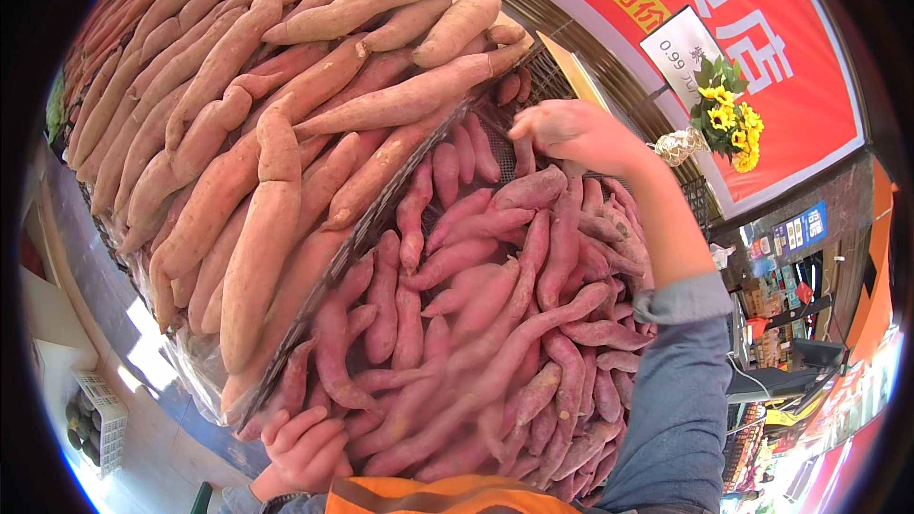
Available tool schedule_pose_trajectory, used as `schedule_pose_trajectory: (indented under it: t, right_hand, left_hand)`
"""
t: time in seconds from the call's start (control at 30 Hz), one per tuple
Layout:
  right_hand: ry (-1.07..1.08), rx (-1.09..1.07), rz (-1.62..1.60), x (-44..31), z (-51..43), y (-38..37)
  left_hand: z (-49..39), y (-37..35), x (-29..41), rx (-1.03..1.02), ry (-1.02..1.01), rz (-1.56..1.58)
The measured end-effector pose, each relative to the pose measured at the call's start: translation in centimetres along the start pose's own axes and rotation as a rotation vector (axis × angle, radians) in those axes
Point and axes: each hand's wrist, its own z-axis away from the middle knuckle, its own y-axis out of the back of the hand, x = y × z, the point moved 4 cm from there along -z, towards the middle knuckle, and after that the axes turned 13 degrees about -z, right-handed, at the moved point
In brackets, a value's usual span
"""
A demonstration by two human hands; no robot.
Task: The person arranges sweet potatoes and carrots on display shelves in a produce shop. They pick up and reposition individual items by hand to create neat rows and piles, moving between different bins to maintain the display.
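Note:
My right hand (571, 130), with a rolled denim sleeve behind it, is at the far end of a bin of purple sweet potatoes (457, 228). Its bent fingers are over a small sweet potato (524, 155); whether they grip it cannot be told. Curled fingers show on my left hand (305, 442) at the near left corner of the bin, beside the end of a sweet potato (271, 422); its palm is hidden. Many purple sweet potatoes are heaped between the two hands, and bare mesh shows near the right hand.
A black plastic crate wall (335, 264) divides the bin from a high pile of larger tan sweet potatoes (260, 228). A price sign (675, 50) and artificial yellow flowers (732, 121) stand beyond my right wrist. A white basket (107, 435) of dark round produce is at lower left.

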Motion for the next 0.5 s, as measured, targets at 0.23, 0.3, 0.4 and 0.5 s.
schedule_pose_trajectory:
  t: [0.23,0.3,0.4,0.5]
  right_hand:
    - [-0.153,0.458,-0.334,-5.6,15.2,-0.5]
    - [-0.08,0.529,-0.359,-6.0,20.9,-2.1]
    - [-0.059,0.718,-0.282,-5.5,30.0,-4.8]
    - [-0.116,1.015,-0.051,-5.3,39.1,-8.8]
  left_hand:
    - [-0.5,0.1,0.1,0.02,0.01,0.016]
    - [-0.6,0.1,0.1,0.024,0.016,0.027]
    - [-0.8,-0.1,0.2,0.015,0.044,0.041]
    - [-1.0,0.0,0.4,0.016,0.068,0.049]
